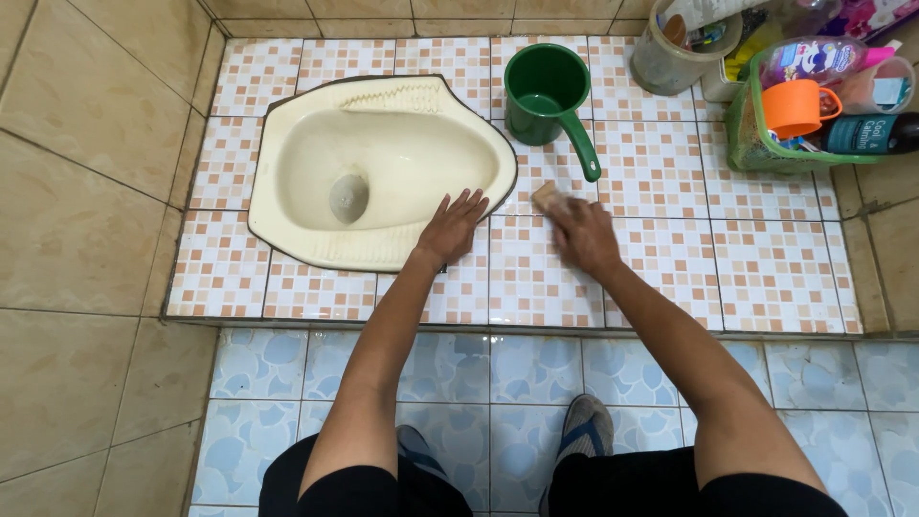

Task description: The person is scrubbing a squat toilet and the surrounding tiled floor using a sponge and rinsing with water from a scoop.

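Centre of frame: right hand (584, 235) clenched around a tan scrub block (548, 196), pressed to the mosaic-tiled step (766, 268). Left hand (455, 225) released, fingers spread flat beside the squat toilet (316, 163), apparently bracing. Green dipper (546, 96) stands just above.

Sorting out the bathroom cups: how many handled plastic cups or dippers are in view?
2: a green plastic dipper on the mosaic tiles beside the squat toilet, and an orange plastic cup in the green basket. More may be hidden there.
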